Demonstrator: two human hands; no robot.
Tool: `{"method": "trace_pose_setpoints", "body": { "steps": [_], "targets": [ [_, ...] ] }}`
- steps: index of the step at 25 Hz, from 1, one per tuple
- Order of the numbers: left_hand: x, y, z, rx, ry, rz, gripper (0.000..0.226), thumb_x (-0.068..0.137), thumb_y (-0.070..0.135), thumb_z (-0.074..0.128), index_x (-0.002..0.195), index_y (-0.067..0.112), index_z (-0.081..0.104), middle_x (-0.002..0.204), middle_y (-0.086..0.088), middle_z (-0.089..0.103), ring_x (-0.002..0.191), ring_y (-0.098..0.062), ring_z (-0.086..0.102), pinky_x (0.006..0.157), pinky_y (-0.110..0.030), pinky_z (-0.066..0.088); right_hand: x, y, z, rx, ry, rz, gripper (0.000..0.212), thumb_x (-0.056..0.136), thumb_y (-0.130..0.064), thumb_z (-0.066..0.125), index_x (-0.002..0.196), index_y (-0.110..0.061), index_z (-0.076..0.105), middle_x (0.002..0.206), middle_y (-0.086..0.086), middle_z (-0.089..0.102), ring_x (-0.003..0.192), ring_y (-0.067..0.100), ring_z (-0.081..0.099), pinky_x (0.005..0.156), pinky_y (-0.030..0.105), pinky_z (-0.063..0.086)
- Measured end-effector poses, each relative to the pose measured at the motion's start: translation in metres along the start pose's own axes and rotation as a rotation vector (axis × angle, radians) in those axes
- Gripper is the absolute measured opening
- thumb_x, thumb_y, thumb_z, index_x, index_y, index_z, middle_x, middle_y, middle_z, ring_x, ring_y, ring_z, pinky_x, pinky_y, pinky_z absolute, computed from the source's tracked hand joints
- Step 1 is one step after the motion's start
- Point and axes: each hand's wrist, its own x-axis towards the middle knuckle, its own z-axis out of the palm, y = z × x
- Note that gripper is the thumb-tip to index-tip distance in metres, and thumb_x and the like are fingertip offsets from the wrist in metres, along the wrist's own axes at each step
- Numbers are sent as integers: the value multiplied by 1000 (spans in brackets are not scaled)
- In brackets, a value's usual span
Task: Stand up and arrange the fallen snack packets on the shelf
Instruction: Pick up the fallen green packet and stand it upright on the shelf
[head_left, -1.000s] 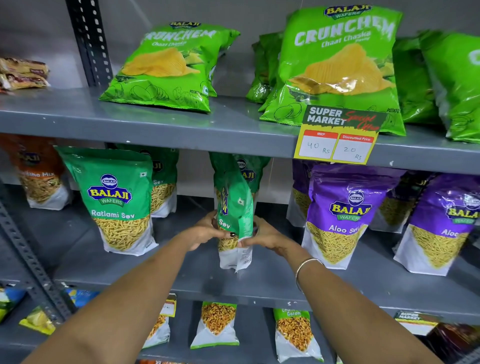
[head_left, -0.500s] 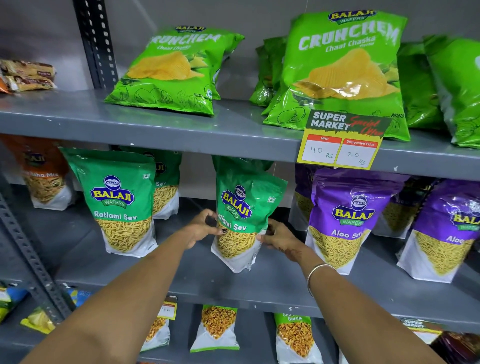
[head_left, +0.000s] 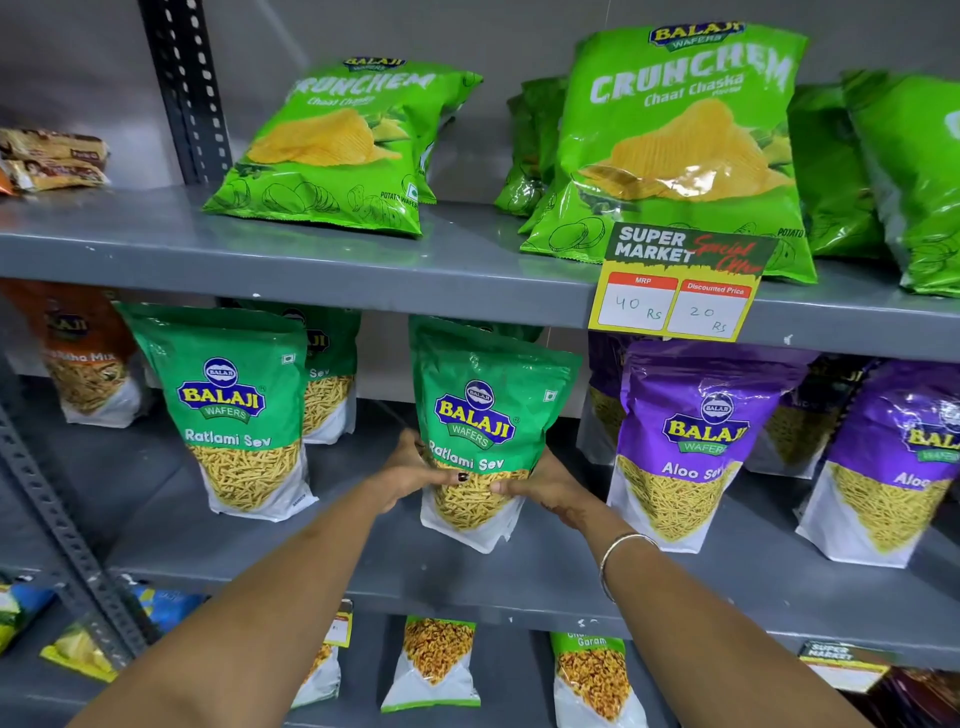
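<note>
A green Ratlami Sev packet (head_left: 483, 415) stands upright in the middle of the grey middle shelf (head_left: 571, 577), its front facing me. My left hand (head_left: 410, 475) grips its lower left side, thumb across the front. My right hand (head_left: 545, 483) holds its lower right side. Another Ratlami Sev packet (head_left: 236, 410) stands upright to the left, with a third (head_left: 330, 395) behind it. Purple Aloo Sev packets (head_left: 685, 441) stand to the right.
The top shelf (head_left: 363, 275) carries green Crunchem chip bags (head_left: 343, 145) leaning back, and a price tag (head_left: 675, 291) hangs from its edge. An orange packet (head_left: 88, 364) stands far left. Small packets (head_left: 436, 660) line the bottom shelf. A slotted metal upright (head_left: 187, 88) rises at left.
The packet between my hands has turned from edge-on to face front and now stands upright. Both hands have closed in on its lower sides.
</note>
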Motion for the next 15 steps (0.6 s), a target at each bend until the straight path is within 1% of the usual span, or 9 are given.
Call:
{"method": "trace_pose_setpoints", "body": {
  "steps": [1,3,4,5,6,8,11,13,15],
  "targets": [
    [0,-1,0,-5,-9,-6,62,71,4,77,114,9,32,117,-9,50,111,-21,48,90,-28,39,0,1,0,3,14,0,98,49,-18,86,134,-5,38,132,15,57,122,29,56,105,43,45],
    [-2,-5,-1,13,-21,6,69,71,1,76,124,5,32,115,-11,54,114,-25,52,91,-31,41,-1,0,-2,4,30,0,76,65,-6,80,131,-3,43,132,17,57,122,32,55,105,41,44],
    [-3,-5,-2,6,-27,10,74,71,1,76,131,4,32,117,-13,56,119,-27,52,94,-32,43,0,2,-4,8,30,2,66,71,0,75,130,-1,45,132,19,57,122,33,54,104,40,44],
    [-4,-7,-3,11,-26,7,76,71,1,75,134,5,33,123,-15,57,123,-28,51,95,-31,43,0,2,-6,10,23,8,62,73,2,72,129,0,46,132,19,57,122,34,54,104,40,43],
    [-5,-8,-4,11,-18,9,74,72,1,74,135,5,36,130,-15,56,126,-27,49,94,-29,41,0,2,-7,20,0,5,62,73,3,72,129,0,46,132,19,57,122,34,55,105,42,43],
    [-10,-8,-3,6,-15,22,69,74,-1,72,134,4,40,136,-13,53,127,-25,48,89,-25,38,-1,2,-7,27,-58,0,71,66,-1,76,130,-1,45,131,19,58,120,32,56,106,45,43],
    [-12,-10,-2,-10,-17,44,67,75,-2,72,134,3,40,137,-12,53,118,-19,50,89,-24,38,2,4,-2,21,-58,1,86,52,-8,82,129,-2,45,129,18,59,119,32,58,105,49,44],
    [-12,-13,-6,-17,-2,38,66,75,-1,72,133,3,41,135,-12,54,110,-17,49,90,-25,38,7,9,1,11,-30,-8,95,42,-21,88,127,-7,48,128,16,61,118,31,59,105,51,44],
    [-10,-17,-9,-11,12,33,66,74,2,73,132,5,42,135,-11,55,112,-17,51,96,-29,41,10,11,4,-2,-36,-35,96,39,-28,88,126,-11,50,127,12,62,118,29,59,104,50,44]
  ]
}}
